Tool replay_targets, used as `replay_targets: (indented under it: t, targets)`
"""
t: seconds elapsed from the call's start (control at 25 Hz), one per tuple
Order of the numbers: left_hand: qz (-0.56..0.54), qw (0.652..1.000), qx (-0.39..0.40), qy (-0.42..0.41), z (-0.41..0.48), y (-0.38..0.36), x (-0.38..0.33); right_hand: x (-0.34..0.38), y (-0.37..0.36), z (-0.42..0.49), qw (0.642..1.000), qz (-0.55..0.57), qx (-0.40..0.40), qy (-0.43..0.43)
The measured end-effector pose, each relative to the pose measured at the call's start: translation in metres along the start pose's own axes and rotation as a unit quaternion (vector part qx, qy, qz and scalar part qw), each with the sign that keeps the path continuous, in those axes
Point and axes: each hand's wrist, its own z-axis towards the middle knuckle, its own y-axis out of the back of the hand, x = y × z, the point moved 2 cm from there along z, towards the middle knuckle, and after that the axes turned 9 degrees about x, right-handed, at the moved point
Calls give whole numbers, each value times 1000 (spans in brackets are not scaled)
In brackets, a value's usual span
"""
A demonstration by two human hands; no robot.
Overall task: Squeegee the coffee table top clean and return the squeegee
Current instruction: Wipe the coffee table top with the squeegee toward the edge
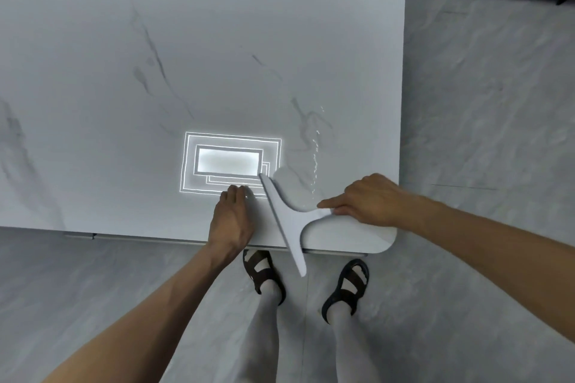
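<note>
A white T-shaped squeegee lies on the white marble-look coffee table top near its front right corner. Its long blade runs from mid-table out past the front edge. My right hand grips the squeegee's handle, thumb stretched along it. My left hand rests flat on the table just left of the blade, fingers straight. A thin line of water drops glints on the table to the right of the blade.
A bright reflection of a ceiling light sits on the table beside my left hand. My two feet in dark sandals stand on the grey floor at the table's front edge. A dark furniture base runs along the top right.
</note>
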Motion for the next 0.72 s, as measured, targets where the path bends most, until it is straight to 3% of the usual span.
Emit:
replay_targets:
  t: [0.28,0.48,0.56,0.6,0.68,0.72]
  targets:
    - [32,996,86,5,1,-25,-53,-83,41,-69,993,-83,27,-84]
    - [-65,985,132,92,4,-32,-75,-63,35,-72,991,-115,60,-7]
    - [-14,990,117,72,5,-27,-75,-43,16,-68,989,-107,91,36]
    - [32,994,103,22,6,-26,-79,-38,8,-68,988,-103,102,45]
    - [167,978,128,8,6,-23,-85,-44,2,-71,988,-102,109,41]
    - [212,972,100,-9,10,-25,-85,-54,4,-74,988,-107,106,31]
